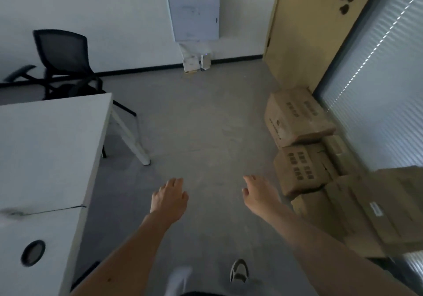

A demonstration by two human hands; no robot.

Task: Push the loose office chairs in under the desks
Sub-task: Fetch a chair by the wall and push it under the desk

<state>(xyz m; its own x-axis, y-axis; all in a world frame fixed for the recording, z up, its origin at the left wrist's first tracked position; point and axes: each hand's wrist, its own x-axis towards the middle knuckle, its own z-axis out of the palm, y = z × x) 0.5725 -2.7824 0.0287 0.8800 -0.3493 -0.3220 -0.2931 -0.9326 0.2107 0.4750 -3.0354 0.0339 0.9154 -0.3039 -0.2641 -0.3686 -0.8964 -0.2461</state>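
Note:
A black mesh-backed office chair (pixel 63 60) stands at the far end of the white desk (pixel 50 149), near the wall, its seat partly hidden behind the desk top. Another chair's armrest (pixel 19 72) pokes in at the left edge. My left hand (pixel 169 197) and my right hand (pixel 257 192) are both stretched out over the grey floor, palms down, fingers loosely apart, holding nothing. Both hands are well short of the chair.
Stacked cardboard boxes (pixel 302 135) line the right side beside a glass partition with blinds (pixel 377 90). A tan door (pixel 304 32) stands at the back right. A white panel (pixel 194 16) hangs on the far wall with small devices (pixel 196 63) below it. Open grey floor runs between desk and boxes.

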